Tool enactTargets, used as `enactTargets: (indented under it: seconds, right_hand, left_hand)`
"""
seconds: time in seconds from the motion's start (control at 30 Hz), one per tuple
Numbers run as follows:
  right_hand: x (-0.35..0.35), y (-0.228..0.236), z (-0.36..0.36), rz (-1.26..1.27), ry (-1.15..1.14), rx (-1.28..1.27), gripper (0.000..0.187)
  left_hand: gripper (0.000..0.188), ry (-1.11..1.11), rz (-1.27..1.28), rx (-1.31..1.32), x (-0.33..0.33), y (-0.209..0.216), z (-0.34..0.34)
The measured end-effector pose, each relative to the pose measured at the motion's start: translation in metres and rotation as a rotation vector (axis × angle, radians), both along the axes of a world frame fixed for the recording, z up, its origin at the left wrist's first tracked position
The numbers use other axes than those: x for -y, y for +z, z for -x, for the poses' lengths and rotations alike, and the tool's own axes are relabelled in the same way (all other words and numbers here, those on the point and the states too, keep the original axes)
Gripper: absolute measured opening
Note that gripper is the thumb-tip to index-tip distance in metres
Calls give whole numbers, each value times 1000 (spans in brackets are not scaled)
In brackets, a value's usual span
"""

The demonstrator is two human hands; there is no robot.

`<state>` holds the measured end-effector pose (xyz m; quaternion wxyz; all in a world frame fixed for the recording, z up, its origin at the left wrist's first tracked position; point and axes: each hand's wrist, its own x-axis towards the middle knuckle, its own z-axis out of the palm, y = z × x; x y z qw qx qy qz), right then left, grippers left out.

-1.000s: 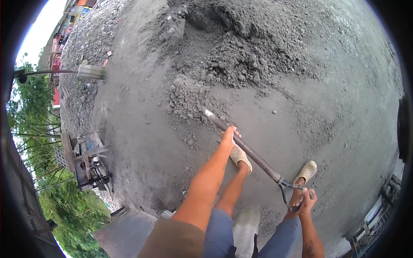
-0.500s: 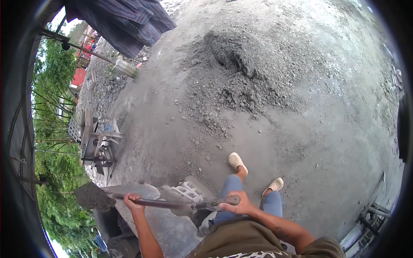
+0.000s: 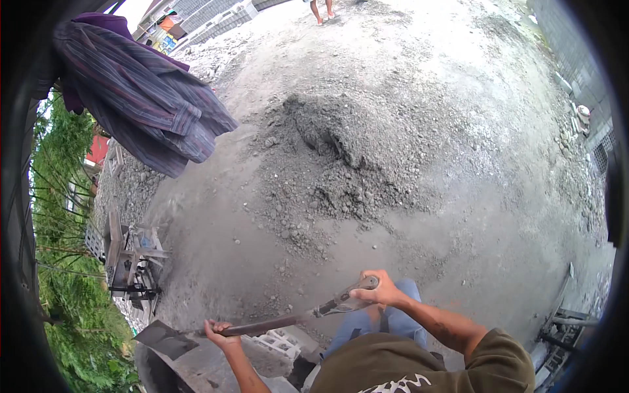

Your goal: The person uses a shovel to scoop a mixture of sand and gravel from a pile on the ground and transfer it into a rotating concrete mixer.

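Both my hands hold a shovel (image 3: 278, 322) stretched across in front of my body. My left hand (image 3: 223, 333) wraps round the shaft close to the blade. My right hand (image 3: 380, 290) grips the handle end, in front of my thighs. The dark blade (image 3: 162, 338) points left and looks bare. It hangs over the rim of a dark, rounded container (image 3: 152, 368), whose inside is mostly hidden. Farther off on the ground lies a broad heap of grey sand and gravel (image 3: 386, 147), dug away on its near side.
A striped shirt (image 3: 141, 98) hangs at the upper left. Hollow concrete blocks (image 3: 282, 342) lie below the shaft. Wooden stands (image 3: 134, 262) are at the left, and a block wall (image 3: 580, 72) rises at the right. Another person's legs (image 3: 321, 12) show at the far top.
The grey clump on the blade is gone, and the blade has dipped over the container. My right hand has moved slightly up and right. The view has shifted, showing more of the far ground.
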<state>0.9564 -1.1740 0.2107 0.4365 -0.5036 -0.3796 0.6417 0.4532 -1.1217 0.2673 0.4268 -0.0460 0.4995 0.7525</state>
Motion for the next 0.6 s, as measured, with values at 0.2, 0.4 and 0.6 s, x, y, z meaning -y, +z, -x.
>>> enactTargets:
  seconds: [0.2, 0.4, 0.6]
  right_hand:
    - [20, -63, -163, 247, -638, 70, 28]
    - [120, -97, -295, 513, -1252, 197, 37]
    - [68, 15, -350, 1004, -1626, 276, 42]
  left_hand:
    - [34, -579, 362, 197, -204, -214, -221]
    - [27, -1089, 676, 387, -253, -359, -623]
    - [12, -1357, 1122, 523, -121, -340, -828]
